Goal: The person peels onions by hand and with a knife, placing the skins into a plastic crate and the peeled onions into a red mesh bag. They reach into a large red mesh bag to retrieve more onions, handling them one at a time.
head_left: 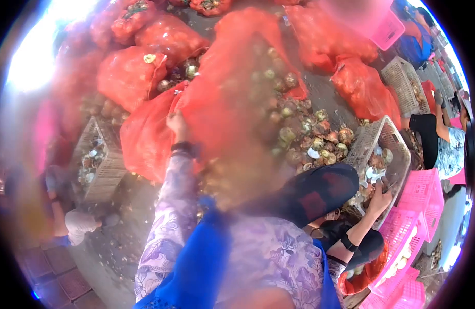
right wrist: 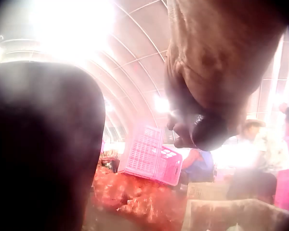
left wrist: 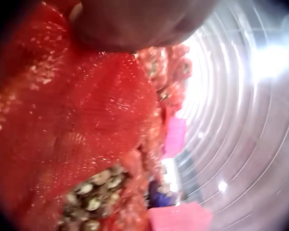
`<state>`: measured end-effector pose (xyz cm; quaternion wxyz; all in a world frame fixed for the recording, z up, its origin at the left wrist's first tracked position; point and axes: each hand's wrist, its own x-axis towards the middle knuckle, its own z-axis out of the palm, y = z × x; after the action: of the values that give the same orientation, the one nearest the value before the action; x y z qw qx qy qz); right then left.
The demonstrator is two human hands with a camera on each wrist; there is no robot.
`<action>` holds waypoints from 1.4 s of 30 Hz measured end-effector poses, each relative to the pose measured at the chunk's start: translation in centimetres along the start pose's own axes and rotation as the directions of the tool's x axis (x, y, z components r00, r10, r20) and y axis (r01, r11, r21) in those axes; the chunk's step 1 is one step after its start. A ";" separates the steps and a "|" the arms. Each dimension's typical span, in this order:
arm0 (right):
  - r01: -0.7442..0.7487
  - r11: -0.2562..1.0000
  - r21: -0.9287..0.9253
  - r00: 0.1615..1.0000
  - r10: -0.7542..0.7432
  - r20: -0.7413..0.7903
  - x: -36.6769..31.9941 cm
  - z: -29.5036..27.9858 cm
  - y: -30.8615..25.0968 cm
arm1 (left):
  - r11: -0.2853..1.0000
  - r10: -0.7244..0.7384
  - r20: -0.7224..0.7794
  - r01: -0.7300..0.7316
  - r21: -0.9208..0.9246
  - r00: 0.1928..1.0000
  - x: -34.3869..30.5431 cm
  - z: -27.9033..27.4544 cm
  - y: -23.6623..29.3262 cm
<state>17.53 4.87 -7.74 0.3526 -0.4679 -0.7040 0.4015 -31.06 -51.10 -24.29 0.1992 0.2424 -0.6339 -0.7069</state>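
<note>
My left hand (head_left: 177,125) grips the side of a large red mesh bag (head_left: 217,103), its fingers bunching the netting. In the left wrist view that red mesh (left wrist: 82,125) hangs below the blurred hand (left wrist: 139,24). From the bag's open side, onions (head_left: 307,134) spread over the ground in front of my knee. My right hand (head_left: 380,200) is at the near end of a beige slatted crate (head_left: 369,136) containing onions and white scraps. In the right wrist view the fingers of that hand (right wrist: 212,77) point down, bent; I cannot tell whether they hold anything.
Several full red mesh bags (head_left: 129,77) stand across the back and left. Another beige crate (head_left: 106,165) with scraps sits at left. Pink crates (head_left: 425,198) are stacked at right, beside people sitting nearby. My dark-clad knee (head_left: 325,190) rises between the onions and my body.
</note>
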 end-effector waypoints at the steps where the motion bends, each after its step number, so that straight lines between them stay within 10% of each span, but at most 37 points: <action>1: 0.040 0.999 0.015 0.999 -0.040 -0.017 -0.5 -0.4 -1.7 | 0.996 0.063 -0.026 -0.061 0.067 0.998 -0.3 1.2 -4.1; 3: 0.107 0.994 0.038 0.993 -0.104 -0.060 -1.7 -1.4 -5.6 | 0.952 0.133 -0.014 -0.124 0.280 0.991 -3.6 2.4 -8.6; 10: 0.148 0.894 0.422 0.988 -0.119 -0.096 -3.7 -6.9 -11.3 | 0.670 0.101 0.133 -0.166 0.723 0.986 -13.7 1.1 -0.3; 14: 0.188 0.870 0.455 0.982 -0.179 -0.063 -3.8 -7.1 -11.3 | 0.489 0.600 0.336 -0.666 0.563 0.726 -12.8 6.3 3.5; 16: 0.223 0.859 0.462 0.974 -0.219 -0.063 -3.7 -6.7 -10.9 | 0.576 0.563 0.403 -0.692 0.435 0.722 -12.8 10.8 5.2; 21: 0.136 0.897 0.420 0.987 -0.087 -0.132 -2.8 -4.1 -10.3 | 0.334 0.479 0.646 -0.804 0.492 0.594 -7.0 23.0 0.9; 30: -0.003 0.942 0.336 0.997 0.028 -0.069 0.0 0.9 -5.7 | 0.442 0.219 0.837 -0.816 0.373 0.501 -3.0 35.3 -3.0; 33: -0.040 0.963 0.265 0.995 0.064 -0.082 0.7 3.1 -5.4 | 0.096 0.208 0.907 -0.930 0.354 0.366 -1.8 37.4 -5.1; 42: 0.000 0.994 0.113 0.997 0.008 -0.071 1.7 4.4 -0.7 | -0.032 0.194 0.875 -0.888 0.458 0.444 -2.6 39.2 -7.8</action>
<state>12.88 5.23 -8.85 0.4024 -0.4626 -0.6663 0.4244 -52.12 -17.29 -28.70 0.0992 -0.2213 -0.9679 -0.0662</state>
